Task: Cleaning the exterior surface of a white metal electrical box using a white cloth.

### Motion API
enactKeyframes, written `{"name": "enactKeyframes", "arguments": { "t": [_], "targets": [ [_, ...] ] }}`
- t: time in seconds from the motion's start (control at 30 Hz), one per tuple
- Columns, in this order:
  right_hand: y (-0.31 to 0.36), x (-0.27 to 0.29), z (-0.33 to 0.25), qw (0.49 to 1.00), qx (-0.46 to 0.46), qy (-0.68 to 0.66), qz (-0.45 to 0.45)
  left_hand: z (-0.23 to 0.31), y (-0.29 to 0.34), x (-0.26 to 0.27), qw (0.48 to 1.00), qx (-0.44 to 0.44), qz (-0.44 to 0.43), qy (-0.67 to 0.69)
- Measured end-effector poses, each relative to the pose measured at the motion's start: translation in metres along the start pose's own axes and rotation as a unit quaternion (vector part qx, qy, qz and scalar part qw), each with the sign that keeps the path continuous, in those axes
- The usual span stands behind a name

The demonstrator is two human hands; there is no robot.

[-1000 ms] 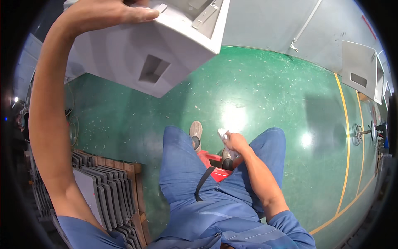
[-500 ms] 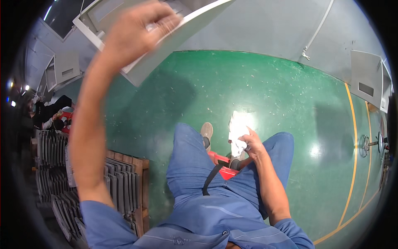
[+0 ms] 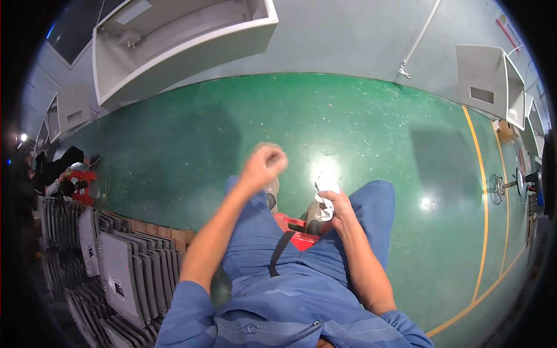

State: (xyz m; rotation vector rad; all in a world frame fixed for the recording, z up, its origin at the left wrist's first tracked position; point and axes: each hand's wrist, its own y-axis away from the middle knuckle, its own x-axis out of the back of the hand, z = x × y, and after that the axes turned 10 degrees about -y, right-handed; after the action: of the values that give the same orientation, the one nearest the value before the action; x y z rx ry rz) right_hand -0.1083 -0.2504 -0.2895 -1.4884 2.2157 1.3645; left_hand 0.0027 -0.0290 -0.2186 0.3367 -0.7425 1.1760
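Note:
My right hand is closed round a crumpled white wad, cloth or thin plastic, I cannot tell which. It is above my right shoe, beside my right knee. My left hand is in the air over my left knee, fingers curled but smeared by motion. Whether anything small is in it does not show. At the far left, beyond my left hand and apart from it, an open grey-white metal box faces up toward me, with a small fitting inside its left end.
Stacked grey panels stand on a wooden pallet to my left. A red stool with a black strap is beneath me. Another person sits at the far left. More metal boxes hang at the right, near a wheeled stand.
My left hand has come away from the metal box, down and to the right, over my knee. My right hand keeps hold of the white wad. The view has turned slightly.

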Motion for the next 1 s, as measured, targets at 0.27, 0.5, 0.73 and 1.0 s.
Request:
{"name": "enactKeyframes", "arguments": {
  "t": [0.27, 0.5, 0.73, 1.0],
  "targets": [
    [-0.008, -0.026, -0.004, 0.995, -0.079, -0.015, -0.064, 0.072, -0.167, 0.203, 0.947, -0.099, 0.288, -0.105],
    [-0.044, -0.051, 0.014, 0.997, -0.015, 0.073, -0.02, 0.038, -0.182, 0.228, 0.987, 0.06, 0.012, 0.151],
    [-0.029, -0.273, -0.026, 0.803, 0.53, 0.239, -0.132, 0.006, -0.153, 0.255, 0.974, 0.089, 0.023, 0.208],
    [-0.098, -0.318, 0.004, 0.71, 0.651, 0.262, -0.057, 0.045, -0.132, 0.237, 0.975, 0.098, 0.078, 0.186]
  ]
}}
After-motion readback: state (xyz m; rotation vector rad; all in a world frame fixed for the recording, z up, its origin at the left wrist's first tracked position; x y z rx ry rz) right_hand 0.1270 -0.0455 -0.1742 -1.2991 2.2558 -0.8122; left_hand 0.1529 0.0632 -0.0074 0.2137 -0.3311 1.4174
